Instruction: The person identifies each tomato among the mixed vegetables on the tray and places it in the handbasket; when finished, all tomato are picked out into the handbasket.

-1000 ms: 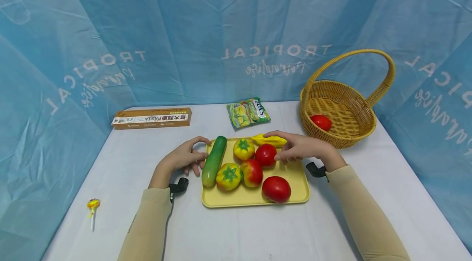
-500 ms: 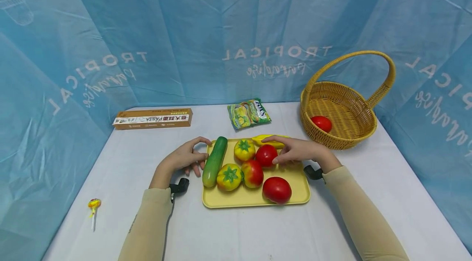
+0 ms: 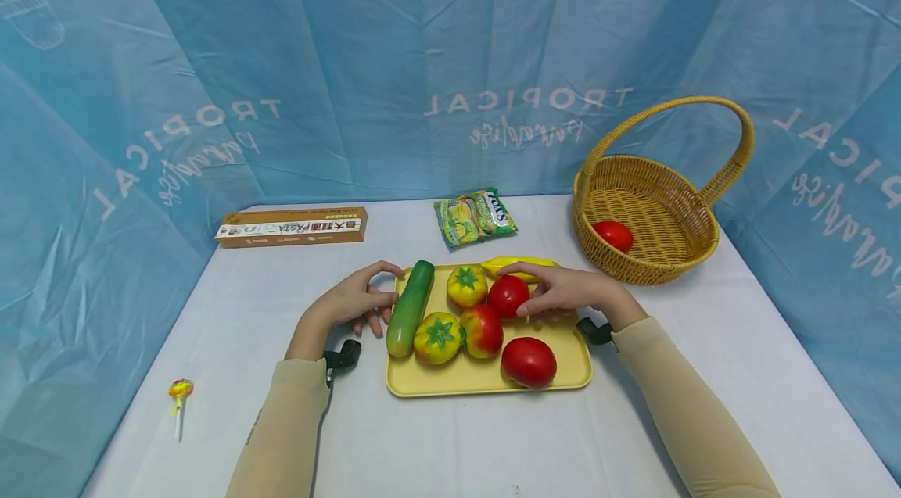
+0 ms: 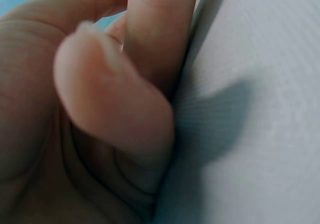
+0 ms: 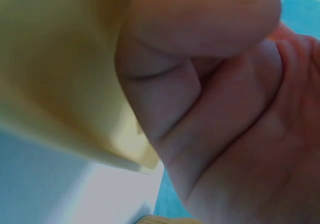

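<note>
A yellow tray (image 3: 450, 384) holds a green cucumber (image 3: 411, 310), a yellow banana (image 3: 542, 262), yellow-and-red fruits (image 3: 438, 339) with green leafy tops, a round red tomato (image 3: 508, 291) and a larger red tomato (image 3: 529, 363). My right hand (image 3: 570, 288) reaches over the tray from the right, index finger bent over the far side of the round tomato and thumb at its near right side. My left hand (image 3: 349, 299) rests at the tray's left edge, fingers loosely bent, thumb tip right beside the cucumber. In the left wrist view, its fingers (image 4: 120, 99) hold nothing.
A wicker basket (image 3: 651, 271) with a tall handle stands at the back right, one red tomato (image 3: 614, 234) inside. A pasta box (image 3: 292, 227) and a green packet (image 3: 475, 217) lie along the back. A lollipop (image 3: 179, 404) lies at the left.
My right hand has shifted slightly left and nearer, its index finger moving from over the banana to the round tomato's far side. My left hand has stayed in place.
</note>
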